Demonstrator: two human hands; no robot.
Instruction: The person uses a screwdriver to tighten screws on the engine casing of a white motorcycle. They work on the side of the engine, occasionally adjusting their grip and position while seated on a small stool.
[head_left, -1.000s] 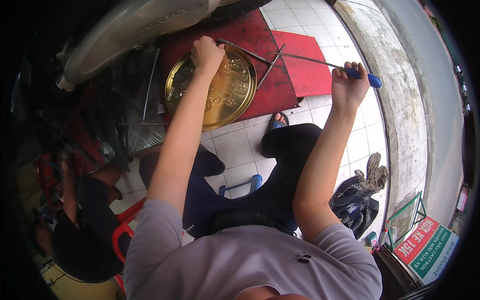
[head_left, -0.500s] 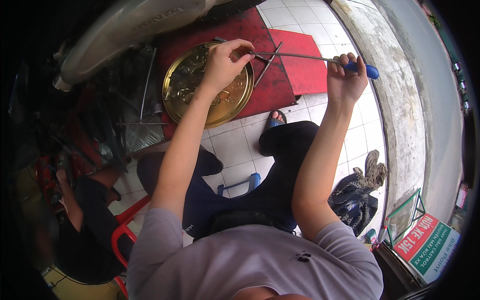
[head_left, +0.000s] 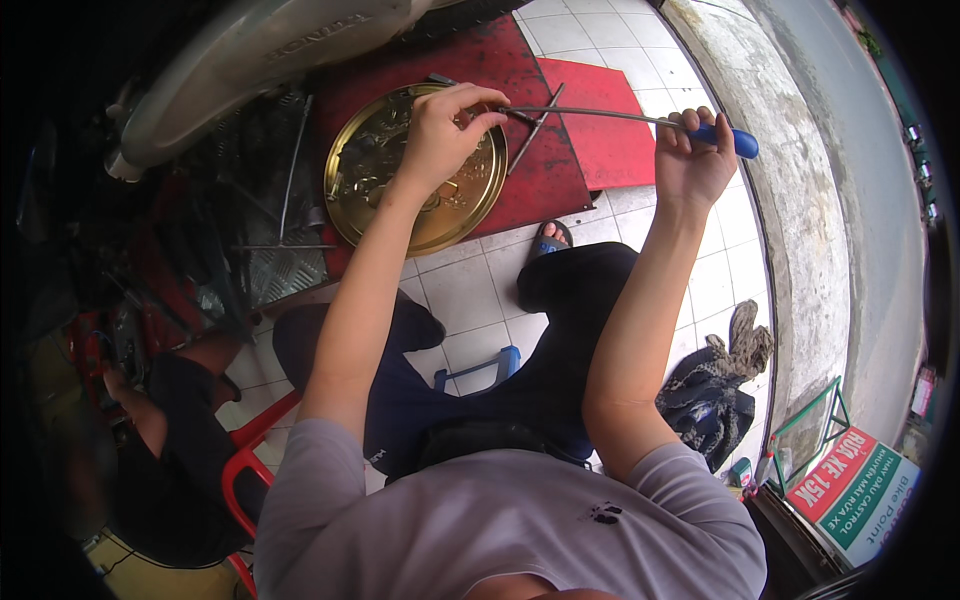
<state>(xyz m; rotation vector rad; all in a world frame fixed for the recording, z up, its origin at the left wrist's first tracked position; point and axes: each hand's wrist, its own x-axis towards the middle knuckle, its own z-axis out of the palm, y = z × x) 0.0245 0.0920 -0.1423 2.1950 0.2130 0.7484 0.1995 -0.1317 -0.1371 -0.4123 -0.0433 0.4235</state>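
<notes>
My right hand [head_left: 692,165] is wrapped round the blue handle of a long screwdriver [head_left: 590,112], held nearly level with its shaft pointing left. At the far end of the shaft, my left hand [head_left: 445,135] has thumb and fingers pinched together at the tip. A tiny dark piece seems to be there, too small to name. Below the left hand lies a round gold-coloured metal tray [head_left: 345,215] with small metal parts in it, partly hidden by my hand and forearm.
The tray sits on a red platform [head_left: 560,170], where a T-shaped metal wrench [head_left: 535,130] lies beside it. A motorbike's silver exhaust [head_left: 250,70] hangs at upper left. A co-worker's arm [head_left: 140,410] and red chair [head_left: 235,480] are at left. Dark cloth [head_left: 710,400] lies on the tiles at right.
Both my hands stay almost in place, with the left fingers shifting very slightly at the screwdriver's tip. The co-worker's arm at the left has moved a little.
</notes>
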